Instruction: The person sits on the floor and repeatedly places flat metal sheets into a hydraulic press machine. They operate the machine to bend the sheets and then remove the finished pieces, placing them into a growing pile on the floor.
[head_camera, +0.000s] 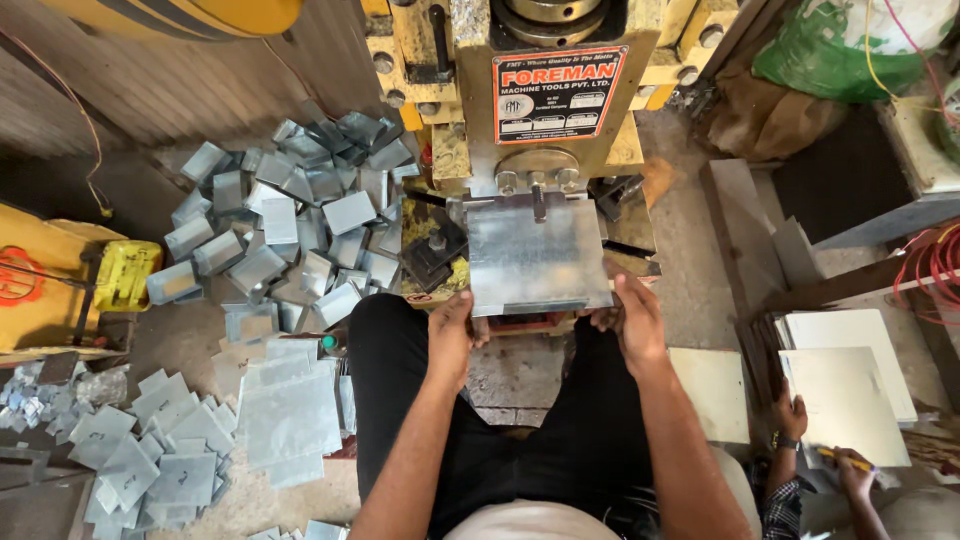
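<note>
Two bare hands grip a flat square of grey sheet metal (538, 255) at a yellow press machine (545, 90), seen from above the seated worker's lap. Left hand (452, 335) closes over the sheet's near left corner, fingers curled under the edge; right hand (634, 318) clamps the near right corner the same way, thumb on top. The sheet lies level on the press bed, its far edge pushed up against the bolts beneath the machine's red plate, its near edge hanging out over the worker's black-trousered knees. To the left of the machine a loose heap of bent metal pieces (300, 215) covers the concrete floor, and nearer the worker a stack of flat cut sheets (285, 415) rests beside the left leg, with more notched blanks (150, 450) spread further left. A yellow box (125, 275) sits at the heap's edge. At lower right, well apart from the press, another person's hands (820, 440) hold a pencil over pale sheets (845, 395) laid on the floor.
</note>
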